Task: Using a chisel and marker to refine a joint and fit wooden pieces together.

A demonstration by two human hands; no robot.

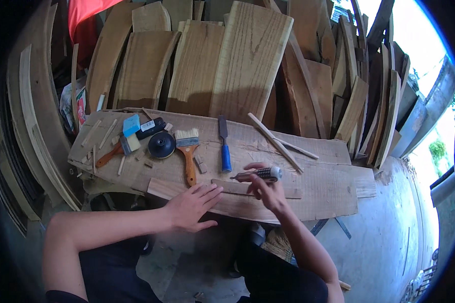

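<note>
My left hand [191, 208] lies flat, fingers stretched out, on a pale wooden board [159, 188] at the near edge of the work surface. My right hand [269, 194] is wrapped round a screwdriver-like tool [271, 174] with a dark and pale handle. Its thin tip points left, just above a narrow wooden strip [288, 193] lying along the board; contact cannot be made out. Beyond my hands lies a chisel [225, 156] with a blue handle. A paintbrush [189, 161] with a wooden handle rests left of it.
Cardboard [328, 177] covers the work surface. At its left are a second brush [110, 155], a black round disc [162, 145], a blue block [131, 124] and small wood scraps. Thin sticks [275, 144] lie at the right. Tall planks [253, 55] lean behind.
</note>
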